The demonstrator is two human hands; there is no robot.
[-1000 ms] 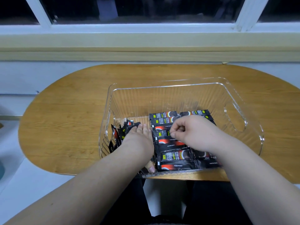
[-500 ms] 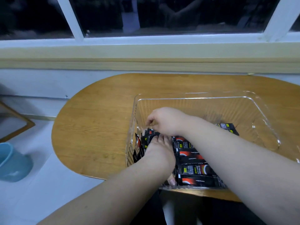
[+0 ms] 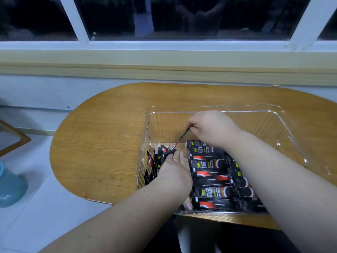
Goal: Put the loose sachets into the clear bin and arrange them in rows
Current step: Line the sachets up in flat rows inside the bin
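Black sachets in flat rows (image 3: 209, 164) along the 6 o'clock side of the clear bin (image 3: 264, 128), seemingly past halfway; presses the left hand (image 3: 175, 168), fingers straight, on the loose jumble (image 3: 155, 161) yet to sort at 9 o'clock, pinches one sachet (image 3: 180, 138) in the right hand (image 3: 213, 128).

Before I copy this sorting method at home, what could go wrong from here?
The right hand pinches one sachet only by its tip, so it may slip and fall crooked among the upright sachets.
The left hand alone seems to prop those against the clear bin wall; lifting it could let them topple onto the flat rows.
The bin sits close to the table near edge, so a tug might slide it off.
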